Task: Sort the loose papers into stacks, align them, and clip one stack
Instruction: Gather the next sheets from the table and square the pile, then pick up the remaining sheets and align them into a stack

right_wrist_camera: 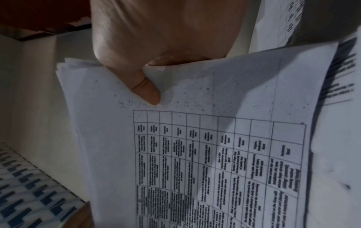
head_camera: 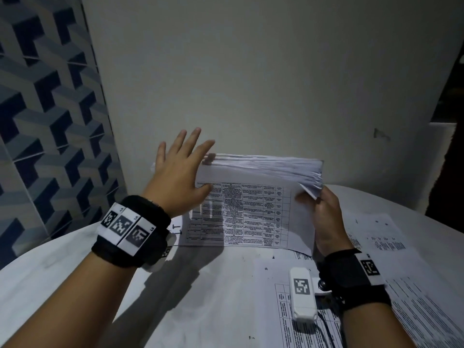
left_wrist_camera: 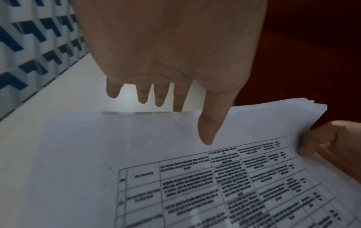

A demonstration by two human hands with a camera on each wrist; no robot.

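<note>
A thick stack of white papers [head_camera: 253, 209] printed with tables stands on its lower edge on the table, tilted toward me. My right hand [head_camera: 324, 212] grips its right edge, thumb [right_wrist_camera: 148, 91] on the front sheet [right_wrist_camera: 195, 154]. My left hand [head_camera: 180, 167] is at the stack's upper left corner with fingers spread and straight; its thumb [left_wrist_camera: 209, 131] lies across the front sheet [left_wrist_camera: 136, 169], and the index fingertip sits at the top edge. No clip is visible.
More printed sheets [head_camera: 391, 267] lie flat on the white round table [head_camera: 62, 272] to the right and in front of the stack. A plain wall [head_camera: 251, 71] rises just behind; patterned blue tiles [head_camera: 45, 121] stand at the left.
</note>
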